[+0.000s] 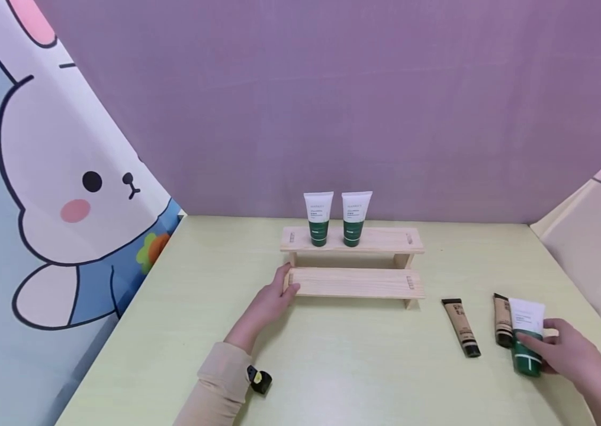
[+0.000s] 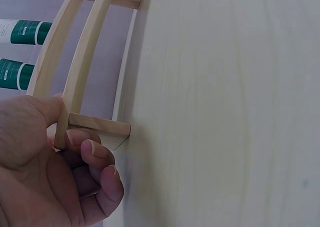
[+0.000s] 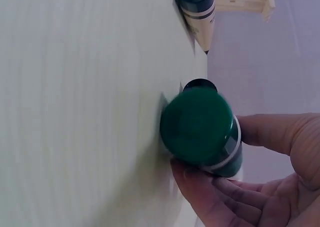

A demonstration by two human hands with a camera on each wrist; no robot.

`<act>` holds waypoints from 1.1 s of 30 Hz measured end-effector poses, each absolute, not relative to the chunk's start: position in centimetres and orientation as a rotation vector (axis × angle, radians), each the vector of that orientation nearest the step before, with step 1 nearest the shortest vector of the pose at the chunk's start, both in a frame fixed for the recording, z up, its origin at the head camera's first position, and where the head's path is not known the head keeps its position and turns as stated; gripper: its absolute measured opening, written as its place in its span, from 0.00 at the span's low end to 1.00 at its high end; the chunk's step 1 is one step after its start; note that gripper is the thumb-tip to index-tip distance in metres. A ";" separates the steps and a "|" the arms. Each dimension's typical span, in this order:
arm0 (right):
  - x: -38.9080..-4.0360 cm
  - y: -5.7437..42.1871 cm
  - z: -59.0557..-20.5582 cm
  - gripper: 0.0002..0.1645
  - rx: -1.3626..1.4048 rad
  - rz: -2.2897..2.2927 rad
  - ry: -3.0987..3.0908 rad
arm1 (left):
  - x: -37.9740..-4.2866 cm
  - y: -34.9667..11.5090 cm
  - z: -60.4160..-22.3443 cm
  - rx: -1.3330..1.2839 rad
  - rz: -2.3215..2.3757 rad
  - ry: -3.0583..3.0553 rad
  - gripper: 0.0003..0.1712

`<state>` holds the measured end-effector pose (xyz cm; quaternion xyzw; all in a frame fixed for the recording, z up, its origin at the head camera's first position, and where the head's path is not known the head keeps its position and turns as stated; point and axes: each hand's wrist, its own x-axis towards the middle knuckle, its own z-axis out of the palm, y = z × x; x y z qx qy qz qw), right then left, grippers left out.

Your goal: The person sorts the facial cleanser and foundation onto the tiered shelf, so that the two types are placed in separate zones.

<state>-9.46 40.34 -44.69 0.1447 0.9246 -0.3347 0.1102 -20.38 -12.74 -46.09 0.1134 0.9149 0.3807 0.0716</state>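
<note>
My left hand (image 1: pixel 272 300) grips the left end of the lower step of a two-step wooden rack (image 1: pixel 356 281); in the left wrist view the thumb and curled fingers pinch the board's end. At the right, my right hand (image 1: pixel 572 353) holds a white and green squeeze tube (image 1: pixel 527 334) between thumb and fingers. Its green cap (image 3: pixel 197 124) faces the right wrist camera. Two similar white and green tubes, one left (image 1: pixel 318 218) and one right (image 1: pixel 354 218), stand cap-down on the rack's upper step.
A tan tube with a black cap (image 1: pixel 460 326) lies on the table right of the rack. Another tan tube (image 1: pixel 503 319) lies partly behind the held tube. A purple cloth (image 1: pixel 353 106) hangs behind the table. A small black object (image 1: pixel 260 381) is by the left sleeve.
</note>
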 end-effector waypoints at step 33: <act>-10.4 34.8 -41.6 0.44 0.217 -1.084 3.105 | -20.3 -12.8 -46.1 0.338 1.166 2.743 0.35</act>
